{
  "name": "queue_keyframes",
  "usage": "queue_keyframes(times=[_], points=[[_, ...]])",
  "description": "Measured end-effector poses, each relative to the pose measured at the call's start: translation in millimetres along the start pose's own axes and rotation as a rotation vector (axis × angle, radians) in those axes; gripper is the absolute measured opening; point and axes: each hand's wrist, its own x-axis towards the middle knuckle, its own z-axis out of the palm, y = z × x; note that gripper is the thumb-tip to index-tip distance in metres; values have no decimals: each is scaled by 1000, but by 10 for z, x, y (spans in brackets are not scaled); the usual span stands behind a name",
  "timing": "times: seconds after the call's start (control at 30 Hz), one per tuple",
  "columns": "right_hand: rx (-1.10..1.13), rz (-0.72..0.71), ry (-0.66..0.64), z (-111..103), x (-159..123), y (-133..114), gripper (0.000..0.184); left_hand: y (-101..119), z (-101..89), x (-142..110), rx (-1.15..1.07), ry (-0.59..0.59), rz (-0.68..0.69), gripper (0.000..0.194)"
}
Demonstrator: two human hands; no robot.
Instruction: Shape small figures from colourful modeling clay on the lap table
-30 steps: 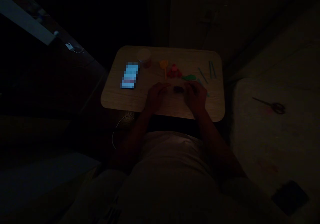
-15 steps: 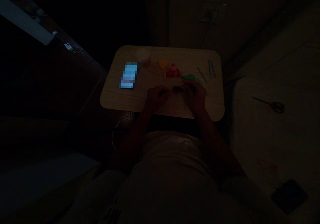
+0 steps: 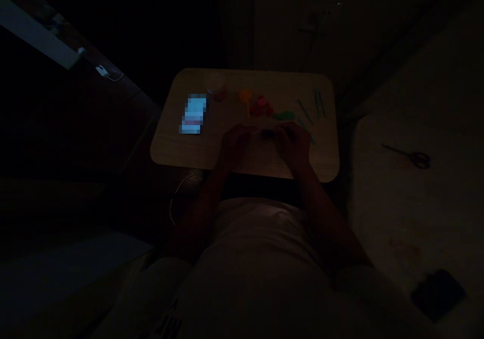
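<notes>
The scene is very dark. Both hands rest on a small wooden lap table (image 3: 181, 145). My left hand (image 3: 234, 145) and my right hand (image 3: 294, 142) sit on either side of a small dark lump (image 3: 267, 133), with their fingertips curled in against it. Just beyond the lump lie a green flat piece (image 3: 284, 115), a red lump (image 3: 260, 106) and an orange piece with a stem (image 3: 245, 98). Whether the fingers pinch the dark lump or only touch it is hard to make out.
A lit phone (image 3: 193, 114) lies on the table's left part, a small tub (image 3: 217, 88) behind it. Several thin teal sticks (image 3: 316, 103) lie at the table's right. Scissors (image 3: 410, 155) rest on the pale cushion to the right. A dark flat object (image 3: 438, 292) lies lower right.
Both hands have closed in a little on the dark lump between them. The view has shifted slightly and grown dimmer. Nothing else on the table has moved.
</notes>
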Motion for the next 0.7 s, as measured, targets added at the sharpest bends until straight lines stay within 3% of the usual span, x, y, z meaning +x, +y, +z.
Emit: queue_keyframes(times=[0.33, 0.57, 0.7], points=[[-20, 5, 23, 9, 1, 36, 21, 2, 31, -1, -87, 20, -58, 28], [-19, 0, 34, 20, 3, 41, 22, -8, 50, -24, -69, 30, -203, 5], [-21, -13, 24, 17, -1, 44, 21, 4, 50, -19, 4, 92, -247, 23]])
